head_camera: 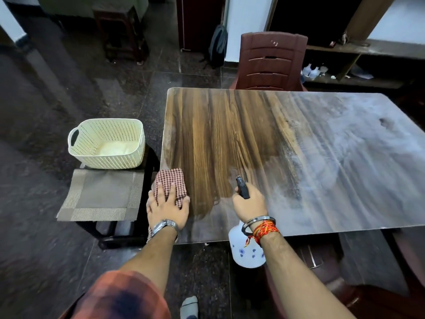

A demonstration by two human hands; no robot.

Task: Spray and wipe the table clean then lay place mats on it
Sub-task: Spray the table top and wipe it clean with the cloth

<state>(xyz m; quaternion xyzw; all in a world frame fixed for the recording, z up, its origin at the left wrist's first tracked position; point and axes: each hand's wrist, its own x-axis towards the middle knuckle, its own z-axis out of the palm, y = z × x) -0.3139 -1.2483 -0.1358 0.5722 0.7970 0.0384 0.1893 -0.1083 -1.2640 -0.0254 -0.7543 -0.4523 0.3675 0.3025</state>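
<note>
The wooden table [230,125] shows clean brown grain on its left part and a dusty grey film on its right part. My left hand [167,208] presses a red-and-white checked cloth [171,180] flat onto the table's near left corner, fingers spread. My right hand [249,203] grips the black nozzle head of a white spray bottle [247,252], whose flower-printed body hangs below the table's front edge. The nozzle points across the table. Grey woven place mats [101,196] lie stacked on a low dark stool left of the table.
A cream perforated basket [105,143] stands behind the place mats on the stool. A maroon plastic chair [272,61] sits at the table's far side, another dark chair [368,284] at the near right. Low shelves [358,65] with bottles run along the back right.
</note>
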